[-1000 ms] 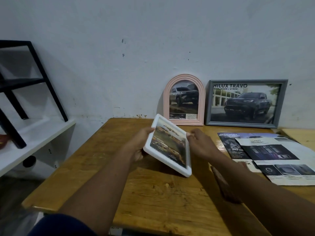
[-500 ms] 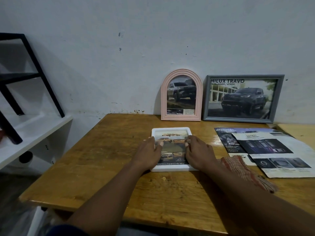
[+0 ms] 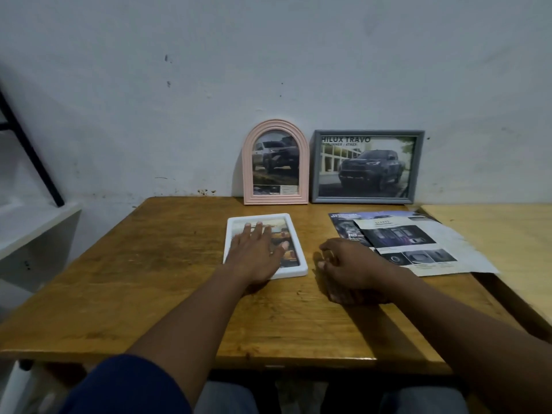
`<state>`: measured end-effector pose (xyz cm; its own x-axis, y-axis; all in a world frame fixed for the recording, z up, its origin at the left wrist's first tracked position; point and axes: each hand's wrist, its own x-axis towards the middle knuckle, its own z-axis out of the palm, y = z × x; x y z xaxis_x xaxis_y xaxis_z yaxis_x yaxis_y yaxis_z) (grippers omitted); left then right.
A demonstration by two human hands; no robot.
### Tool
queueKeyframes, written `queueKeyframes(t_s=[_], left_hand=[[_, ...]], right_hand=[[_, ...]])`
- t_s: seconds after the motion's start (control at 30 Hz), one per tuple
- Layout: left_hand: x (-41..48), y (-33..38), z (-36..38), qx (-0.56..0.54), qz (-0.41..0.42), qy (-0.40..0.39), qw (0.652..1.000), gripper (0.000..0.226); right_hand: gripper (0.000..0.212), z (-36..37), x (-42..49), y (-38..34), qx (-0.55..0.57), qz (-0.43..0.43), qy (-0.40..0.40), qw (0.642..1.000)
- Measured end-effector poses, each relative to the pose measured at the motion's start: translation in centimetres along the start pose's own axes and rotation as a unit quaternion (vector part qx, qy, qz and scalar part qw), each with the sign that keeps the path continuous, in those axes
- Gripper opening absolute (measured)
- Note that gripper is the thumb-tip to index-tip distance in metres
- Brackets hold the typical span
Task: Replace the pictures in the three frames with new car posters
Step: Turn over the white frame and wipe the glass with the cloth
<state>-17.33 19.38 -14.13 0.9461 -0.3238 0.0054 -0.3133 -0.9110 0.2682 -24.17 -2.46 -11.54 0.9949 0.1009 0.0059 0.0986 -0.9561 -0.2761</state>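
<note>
A white frame [image 3: 294,265] with a car picture lies flat on the wooden table [image 3: 167,264]. My left hand [image 3: 257,252] rests flat on its glass with fingers straight. My right hand [image 3: 348,268] sits on the table just right of the frame, its fingers curled down over a reddish cloth [image 3: 340,295]; only a small edge of the cloth shows under the palm. A pink arched frame [image 3: 275,162] and a grey frame [image 3: 366,167], each with a truck picture, lean on the wall at the back.
Car brochures [image 3: 418,243] lie spread on the table to the right. A second, lighter table [image 3: 493,231] adjoins on the right. A white shelf [image 3: 35,225] with a black metal stand [image 3: 30,150] is at the left.
The white frame went from tilted in both hands to flat on the table. My left hand now lies flat on it; my right hand has left it and moved right onto the cloth.
</note>
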Motion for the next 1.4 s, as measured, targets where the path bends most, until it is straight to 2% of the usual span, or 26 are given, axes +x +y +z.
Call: queueKeyframes(t_s=[0.27,0.33,0.43,0.53,0.67,0.83,0.97,1.07,1.13,1.23,1.4], left_hand=[[-1.4,2.8,2.6,0.028,0.055,0.015,0.998,0.074],[-1.5,2.8,2.3,0.008,0.051,0.012,0.999,0.071],[-1.2,2.4,1.2,-0.014,0.037,0.014,0.999,0.067],[-0.5,0.5,0.3,-0.008,0.018,0.029,0.999,0.069],[0.1,-3.7,-0.6,-0.031,-0.019,0.045,0.998,0.069],[1.1,-7.5,-0.4,-0.064,-0.056,0.067,0.994,0.062],[1.9,-8.3,-0.2,-0.067,-0.058,0.071,0.994,0.062],[1.9,-8.2,0.1,-0.061,-0.049,0.074,0.994,0.062],[1.7,-8.1,0.2,-0.044,-0.044,0.076,0.995,0.061],[1.5,-7.8,-0.1,-0.023,-0.043,0.075,0.996,0.061],[1.5,-8.1,-0.3,0.016,-0.038,0.058,0.997,0.062]], right_hand=[[0.073,2.7,-4.6,2.4,-0.089,-0.031,0.002,0.996],[0.065,2.7,-4.7,2.4,-0.073,-0.038,0.009,0.997],[0.042,2.7,-4.4,2.1,-0.028,-0.052,0.039,0.997],[0.027,2.7,-3.9,1.7,-0.027,-0.077,0.074,0.994],[0.027,1.1,-1.8,0.4,-0.031,-0.080,0.110,0.990],[0.021,-2.3,4.8,-3.4,0.046,-0.086,0.147,0.984],[0.038,-2.4,10.8,-7.6,0.073,-0.115,0.137,0.981],[0.035,-0.2,13.5,-10.0,0.086,-0.132,0.103,0.982],[0.032,2.0,14.3,-10.2,0.045,-0.146,0.061,0.986],[0.041,4.5,14.3,-8.9,-0.039,-0.190,0.039,0.980],[0.046,4.8,14.7,-8.3,-0.045,-0.248,0.004,0.968]])
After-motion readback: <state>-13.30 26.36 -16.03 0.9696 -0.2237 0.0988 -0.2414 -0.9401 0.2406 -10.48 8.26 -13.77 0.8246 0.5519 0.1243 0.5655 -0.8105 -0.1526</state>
